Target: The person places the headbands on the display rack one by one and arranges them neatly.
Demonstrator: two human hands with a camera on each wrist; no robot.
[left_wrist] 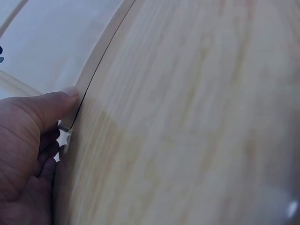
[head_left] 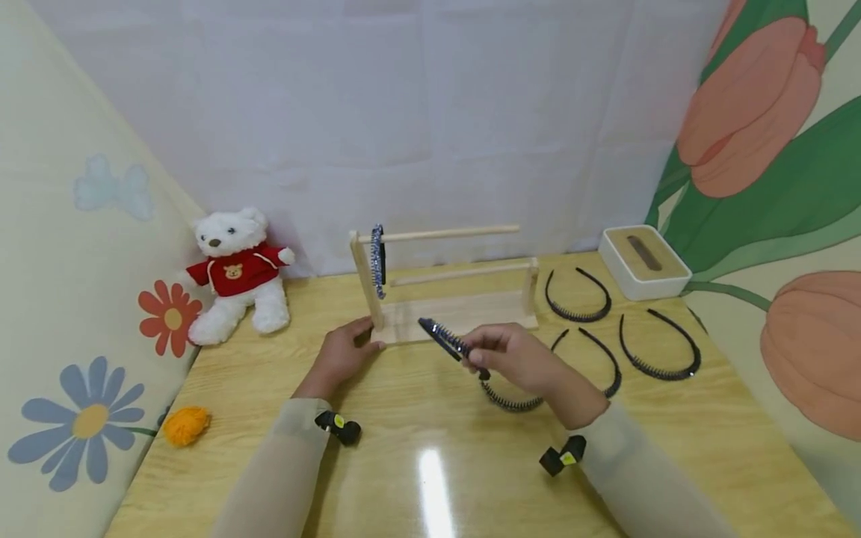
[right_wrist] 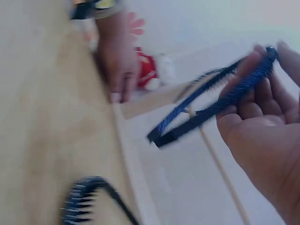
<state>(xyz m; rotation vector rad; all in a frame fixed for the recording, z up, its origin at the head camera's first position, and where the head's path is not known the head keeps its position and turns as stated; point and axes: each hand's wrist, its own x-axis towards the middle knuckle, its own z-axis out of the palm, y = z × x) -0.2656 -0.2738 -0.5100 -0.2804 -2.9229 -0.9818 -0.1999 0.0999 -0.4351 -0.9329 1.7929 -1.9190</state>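
A pale wooden stand [head_left: 457, 308] with two horizontal bars is on the table. My left hand [head_left: 343, 355] grips the left corner of its base; in the left wrist view the thumb [left_wrist: 58, 104] presses on the edge and the fingers are partly hidden. With my right hand [head_left: 514, 355] I pinch a dark toothed headband [head_left: 440, 336] in front of the stand, apart from the bars; in the right wrist view this headband [right_wrist: 229, 98] looks dark blue. Another headband [head_left: 378, 261], glittery blue, hangs at the left end of the upper bar.
Three dark headbands lie right of the stand: one behind [head_left: 580, 314], one at far right [head_left: 662, 371], one [head_left: 514, 405] partly hidden by my right forearm. A white box [head_left: 646, 261] is at the back right. A teddy bear [head_left: 238, 276] and orange yarn ball [head_left: 187, 426] are left.
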